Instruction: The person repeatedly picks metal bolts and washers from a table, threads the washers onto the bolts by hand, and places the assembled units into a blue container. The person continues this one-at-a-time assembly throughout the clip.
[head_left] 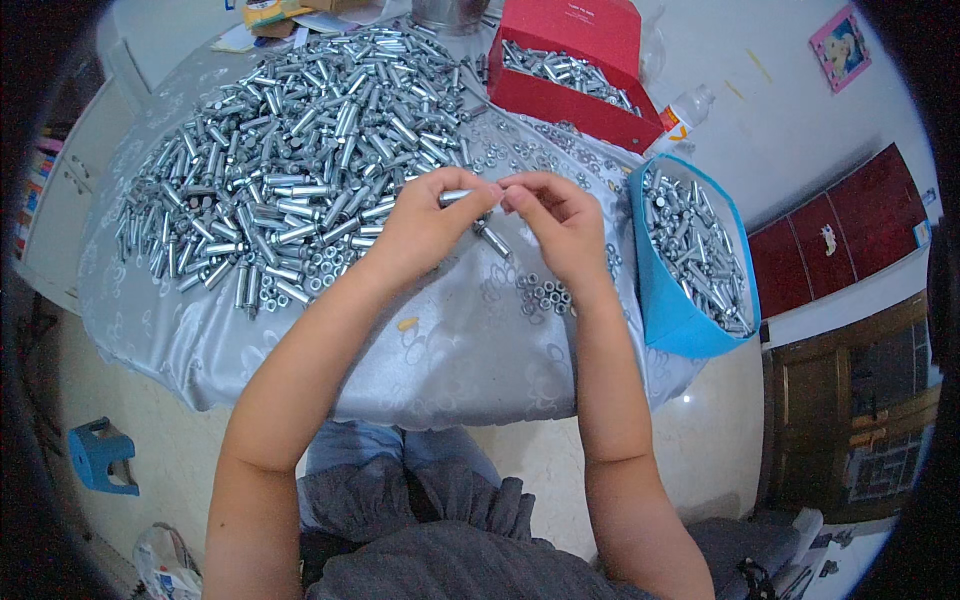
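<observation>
My left hand is closed around a silver sleeve anchor bolt, holding it roughly level above the table. My right hand meets it fingertip to fingertip at the bolt's right end. Its thumb and forefinger are pinched together; whatever sits between them is too small to make out. Just under the hands, another anchor bolt slants down to the right. A large heap of similar bolts spreads to the left and behind. Loose hex nuts lie on the cloth near my right wrist.
A patterned silver tablecloth covers the round table. At right stands a blue container filled with bolts. Behind are a red box of bolts, a plastic bottle and scattered washers and nuts. A blue stool is on the floor.
</observation>
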